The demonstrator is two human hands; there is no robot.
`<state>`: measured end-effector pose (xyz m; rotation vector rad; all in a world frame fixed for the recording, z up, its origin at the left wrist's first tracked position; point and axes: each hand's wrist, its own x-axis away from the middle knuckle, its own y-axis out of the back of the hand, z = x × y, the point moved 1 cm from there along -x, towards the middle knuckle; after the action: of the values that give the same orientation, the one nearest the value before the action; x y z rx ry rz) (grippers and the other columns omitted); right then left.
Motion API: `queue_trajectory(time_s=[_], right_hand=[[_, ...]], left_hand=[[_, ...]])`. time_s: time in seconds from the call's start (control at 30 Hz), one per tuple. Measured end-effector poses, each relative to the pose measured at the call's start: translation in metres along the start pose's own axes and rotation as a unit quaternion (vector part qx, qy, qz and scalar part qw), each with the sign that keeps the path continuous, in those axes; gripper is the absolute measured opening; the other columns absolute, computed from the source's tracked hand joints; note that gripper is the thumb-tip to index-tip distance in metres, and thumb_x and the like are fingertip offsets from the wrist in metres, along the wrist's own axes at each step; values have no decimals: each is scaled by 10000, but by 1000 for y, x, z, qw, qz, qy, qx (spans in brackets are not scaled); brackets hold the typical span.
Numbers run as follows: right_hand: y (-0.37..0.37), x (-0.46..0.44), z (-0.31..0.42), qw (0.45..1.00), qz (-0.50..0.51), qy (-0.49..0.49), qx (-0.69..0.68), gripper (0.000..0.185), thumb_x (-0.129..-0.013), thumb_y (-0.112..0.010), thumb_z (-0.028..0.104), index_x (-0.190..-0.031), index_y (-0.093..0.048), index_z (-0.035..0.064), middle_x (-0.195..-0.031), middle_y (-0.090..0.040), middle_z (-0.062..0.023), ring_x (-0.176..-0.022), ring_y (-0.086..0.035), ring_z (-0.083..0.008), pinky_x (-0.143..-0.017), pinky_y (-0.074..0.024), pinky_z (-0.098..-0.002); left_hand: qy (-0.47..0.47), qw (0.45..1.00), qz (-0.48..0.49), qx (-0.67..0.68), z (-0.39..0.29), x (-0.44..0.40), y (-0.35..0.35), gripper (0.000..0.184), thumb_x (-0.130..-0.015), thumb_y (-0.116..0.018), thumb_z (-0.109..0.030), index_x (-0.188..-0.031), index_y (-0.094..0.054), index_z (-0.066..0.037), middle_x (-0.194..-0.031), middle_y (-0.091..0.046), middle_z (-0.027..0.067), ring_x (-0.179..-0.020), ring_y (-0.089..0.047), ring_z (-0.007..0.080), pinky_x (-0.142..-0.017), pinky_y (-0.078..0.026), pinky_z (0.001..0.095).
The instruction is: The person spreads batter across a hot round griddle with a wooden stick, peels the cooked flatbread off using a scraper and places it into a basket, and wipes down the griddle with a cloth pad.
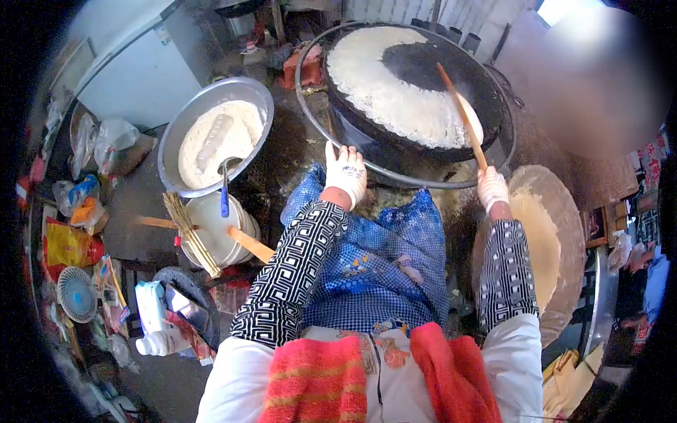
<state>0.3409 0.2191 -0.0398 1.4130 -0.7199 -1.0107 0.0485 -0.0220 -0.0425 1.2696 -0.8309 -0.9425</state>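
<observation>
My right hand (492, 189), in a white glove, is closed around the lower end of a long, flat wooden spreader (462, 116). The spreader slants up and left over a large round black griddle (427, 67). Pale batter (367, 77) covers the griddle's left and front in a broad curved band, while dark surface shows at its back and right. At the griddle's front left, my left hand (347, 175), gloved too, has its fingers over the metal hoop (302, 99) that circles the griddle. Its palm side is hidden.
On the left, a metal basin (264, 106) holds whitish batter and a blue-handled ladle (224, 197). Below it, a white bucket (247, 225) carries a straw brush (190, 233) and wooden sticks. A wide plastic-lined tub (575, 254) stands at right. Another person (557, 92) is beyond the griddle.
</observation>
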Motion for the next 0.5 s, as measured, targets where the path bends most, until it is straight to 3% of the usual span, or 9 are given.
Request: queue_trajectory(time_s=[0.1, 0.2, 0.37, 0.43, 0.5], right_hand=[[-13, 25, 0, 997, 32, 71, 22, 313, -960, -529, 367, -1003, -552, 58, -823, -654, -276, -800, -636, -469, -722, -508, -549], [-15, 16, -28, 998, 6, -55, 19, 349, -978, -498, 365, -1040, -574, 30, -885, -667, -282, -857, -654, -447, -756, -516, -542], [0, 32, -13, 997, -44, 66, -26, 285, -949, -535, 344, -934, -536, 60, -772, -670, -234, -718, -652, -443, -655, -533, -515], [-7, 49, 2, 996, 26, 80, 17, 275, -951, -527, 334, -974, -555, 62, -767, -656, -254, -735, -646, -453, -680, -527, -527], [-6, 41, -19, 1000, 9, -10, -26, 293, -963, -510, 334, -994, -579, 51, -801, -661, -263, -770, -650, -452, -702, -524, -533]], left_hand=[[23, 1000, -4, -3, 6, -5, -7, 448, -967, -358, -146, -1371, -494, -10, -1463, -472, 147, -1390, -395, 288, -1162, -59, 649], [44, 999, -10, 9, 12, -4, -9, 455, -970, -351, -147, -1389, -491, -39, -1483, -455, 127, -1383, -401, 282, -1164, -37, 640], [64, 998, 27, 6, 31, -12, -10, 490, -973, -363, -193, -1433, -436, -42, -1534, -389, 117, -1420, -359, 274, -1158, -26, 643], [75, 997, 16, 26, 45, -20, -19, 543, -959, -423, -295, -1440, -424, -42, -1535, -386, 116, -1421, -355, 266, -1155, -46, 638], [80, 995, 60, 11, 51, -21, -10, 528, -959, -434, -231, -1454, -412, -51, -1540, -377, 116, -1428, -339, 269, -1155, -43, 646]])
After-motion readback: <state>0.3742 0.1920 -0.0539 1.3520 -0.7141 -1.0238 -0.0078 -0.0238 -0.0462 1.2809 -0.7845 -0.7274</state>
